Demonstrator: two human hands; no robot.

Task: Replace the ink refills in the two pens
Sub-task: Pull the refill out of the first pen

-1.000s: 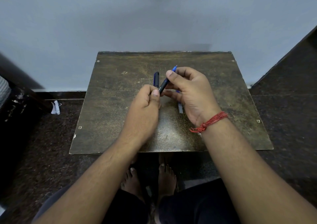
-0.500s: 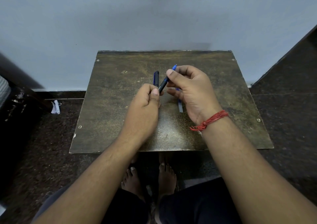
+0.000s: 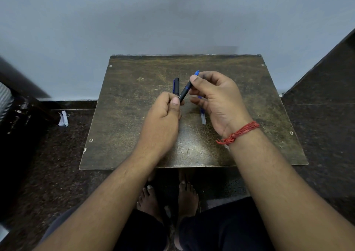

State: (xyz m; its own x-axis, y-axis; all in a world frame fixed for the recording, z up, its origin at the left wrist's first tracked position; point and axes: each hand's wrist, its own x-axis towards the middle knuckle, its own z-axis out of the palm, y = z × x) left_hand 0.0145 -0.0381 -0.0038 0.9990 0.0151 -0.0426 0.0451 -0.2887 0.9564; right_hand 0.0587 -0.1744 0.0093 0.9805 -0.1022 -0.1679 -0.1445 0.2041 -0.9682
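Leftmost among the task's things, a second pen [image 3: 176, 85], dark with a blue clip, is lying flat on the tabletop [image 3: 123, 116] just beyond the left hand [image 3: 163, 116], untouched. That hand's fingers are curling round the lower end of the black pen [image 3: 184, 94], thumb pressing on the barrel. The pen is slanting up and to the right, above the tabletop, its blue tip section poking out past the right hand [image 3: 217, 100], whose thumb and forefinger are pinching the upper part of the barrel. Under that hand a refill [image 3: 202, 116], a thin clear and blue tube, is lying on the tabletop; whether it is the old one or the new I cannot tell.

Judging by looks, the pen is light, stiff and smooth plastic, likely to slip when twisted, so gripping each half close to the joint seems wise. The refill is probably thin enough to bend or kink, and is best pinched near its middle and fed in straight.
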